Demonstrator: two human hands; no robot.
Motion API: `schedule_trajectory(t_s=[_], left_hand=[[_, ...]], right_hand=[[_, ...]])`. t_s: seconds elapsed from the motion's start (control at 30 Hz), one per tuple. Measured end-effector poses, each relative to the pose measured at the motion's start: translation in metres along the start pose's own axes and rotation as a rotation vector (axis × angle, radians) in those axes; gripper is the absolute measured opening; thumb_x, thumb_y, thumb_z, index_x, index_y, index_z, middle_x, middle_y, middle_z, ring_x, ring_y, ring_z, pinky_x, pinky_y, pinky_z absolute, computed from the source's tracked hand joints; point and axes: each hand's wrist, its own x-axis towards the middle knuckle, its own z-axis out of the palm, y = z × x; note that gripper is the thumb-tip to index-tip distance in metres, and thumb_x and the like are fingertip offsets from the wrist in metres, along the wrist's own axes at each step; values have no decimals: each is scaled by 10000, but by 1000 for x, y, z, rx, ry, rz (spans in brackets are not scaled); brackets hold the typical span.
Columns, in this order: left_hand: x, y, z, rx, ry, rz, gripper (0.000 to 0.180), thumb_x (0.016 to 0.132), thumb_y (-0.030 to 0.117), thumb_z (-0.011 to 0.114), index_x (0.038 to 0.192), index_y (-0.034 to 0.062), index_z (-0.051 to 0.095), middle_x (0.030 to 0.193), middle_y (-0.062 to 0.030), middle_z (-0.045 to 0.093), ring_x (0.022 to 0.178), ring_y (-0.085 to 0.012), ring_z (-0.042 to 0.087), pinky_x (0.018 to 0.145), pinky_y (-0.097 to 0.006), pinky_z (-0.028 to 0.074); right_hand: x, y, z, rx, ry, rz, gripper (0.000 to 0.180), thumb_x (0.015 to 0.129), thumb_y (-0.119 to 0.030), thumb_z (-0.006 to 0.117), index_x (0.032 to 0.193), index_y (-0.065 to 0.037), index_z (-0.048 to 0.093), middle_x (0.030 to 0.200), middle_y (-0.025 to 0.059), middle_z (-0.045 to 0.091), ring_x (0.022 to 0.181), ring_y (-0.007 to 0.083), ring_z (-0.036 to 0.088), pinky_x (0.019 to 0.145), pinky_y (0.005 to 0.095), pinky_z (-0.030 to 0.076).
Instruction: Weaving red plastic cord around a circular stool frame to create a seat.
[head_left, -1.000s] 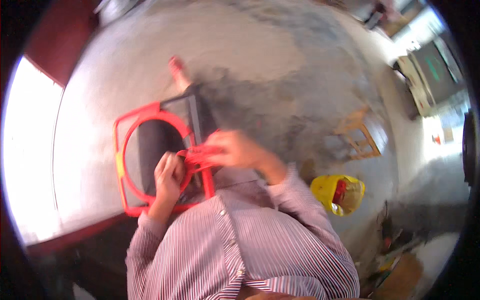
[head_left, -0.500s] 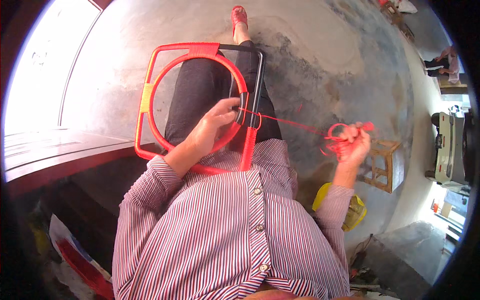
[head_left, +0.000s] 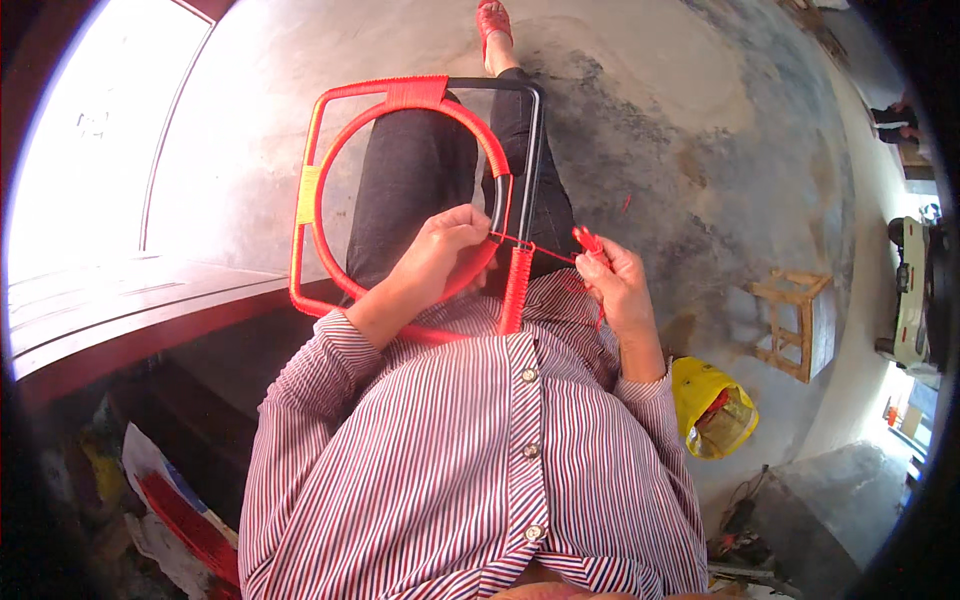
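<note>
A squarish metal frame [head_left: 306, 235] with a round ring [head_left: 330, 165] inside it rests on my lap. Red cord is wound round much of both; a yellow band [head_left: 308, 195] joins them on the left. Bare black metal [head_left: 533, 150] shows on the upper right side. My left hand [head_left: 445, 245] is closed at the ring's right side, its thumb and index finger pinched where the cord crosses; its other fingers are partly hidden. My right hand [head_left: 618, 285] grips a small bundle of red cord [head_left: 590, 242], from which a short strand [head_left: 553, 254] runs to the frame.
On the floor to the right stand a yellow container [head_left: 715, 405] with something red inside and a wooden stool [head_left: 795, 325]. A dark red-edged ledge [head_left: 150, 330] lies at my left. Beyond the stool is a pale vehicle [head_left: 912, 290]. Another person [head_left: 895, 122] is partly visible at far right.
My right hand has come in from the far right toward the frame with the cord bundle, shortening the strand between them. My left hand stays at the ring, and the view has shifted slightly.
</note>
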Motion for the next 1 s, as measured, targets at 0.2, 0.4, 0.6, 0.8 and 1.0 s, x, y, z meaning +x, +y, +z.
schedule_trajectory(t_s=[0.2,0.4,0.6,0.8,1.0], left_hand=[[5,-6,-7,-43,-2,-56,58,810,72,449,752,64,446,606,-118,569,467,-216,556,476,-300,470],[1,3,-4,-78,-32,-36,67,780,65,442,824,41,487,616,-119,578,447,-219,555,443,-290,459],[6,1,-3,76,-30,-25,114,771,67,430,861,34,492,624,-115,569,448,-227,558,423,-315,471],[10,-12,-4,-77,2,151,230,855,161,448,1024,10,487,814,-131,592,619,-229,613,492,-331,503],[7,-17,-1,203,177,447,257,904,152,499,1131,31,496,959,-47,550,812,-129,542,765,-269,456]], right_hand=[[-6,1,0,155,17,-14,125,868,-167,639,858,-46,609,645,-87,431,563,6,345,496,198,277],[-19,17,-7,-205,-49,-100,141,869,-169,634,860,-29,620,642,-81,453,583,18,367,522,212,303],[19,33,-25,-268,187,-190,180,875,-160,604,956,1,608,720,-35,513,647,87,470,592,256,399],[43,-43,11,-791,137,-728,191,825,-79,591,1008,-38,627,879,88,576,796,229,602,682,322,474],[55,-44,70,-1070,-77,-1010,154,748,-100,632,901,-81,636,952,65,584,898,246,580,753,374,499]])
